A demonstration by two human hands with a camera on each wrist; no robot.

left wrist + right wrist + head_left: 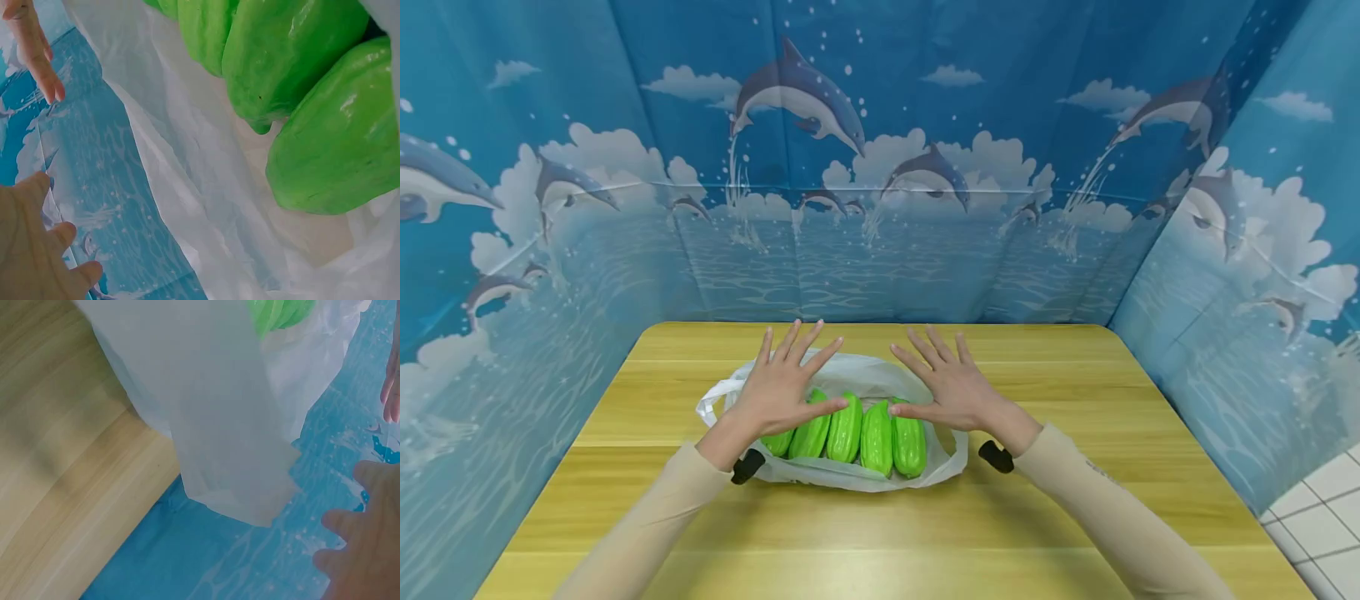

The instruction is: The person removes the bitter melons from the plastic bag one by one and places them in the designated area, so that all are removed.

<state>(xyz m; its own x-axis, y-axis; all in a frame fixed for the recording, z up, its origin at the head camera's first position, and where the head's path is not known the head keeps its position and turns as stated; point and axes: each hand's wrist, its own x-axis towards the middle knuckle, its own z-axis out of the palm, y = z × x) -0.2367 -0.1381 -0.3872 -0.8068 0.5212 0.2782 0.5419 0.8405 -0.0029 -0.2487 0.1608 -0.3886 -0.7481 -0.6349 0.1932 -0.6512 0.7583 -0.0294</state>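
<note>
Head view: left hand (780, 392) and right hand (958, 392), spread empty, are hovering over the bag (880, 375). Left wrist view: green gourds (340, 137) are lying inside (sagging plastic could spill them). Right wrist view: a slack right handle (231, 437) could be catching fingers.

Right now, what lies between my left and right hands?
In the head view, the white plastic bag and ridged green gourds inside it show between your left hand and right hand.
</note>
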